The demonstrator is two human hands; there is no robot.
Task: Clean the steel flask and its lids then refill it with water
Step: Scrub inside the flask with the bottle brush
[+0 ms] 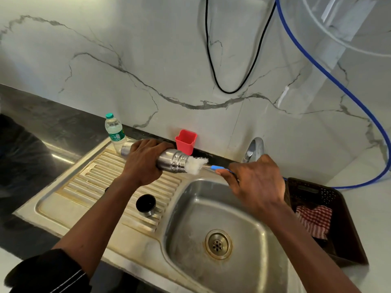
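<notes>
Scrubbing is proceeding; left hand (146,162) is gripping the steel flask (171,162) sideways, at ten o'clock from the drain (218,244); right hand (257,182) is clasping the bottle brush (195,166) at the flask's mouth; next, probably pushing bristles inside.

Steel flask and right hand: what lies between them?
Head view: the brush's white bristles sit at the steel flask mouth; its blue handle runs into the right hand.
</notes>
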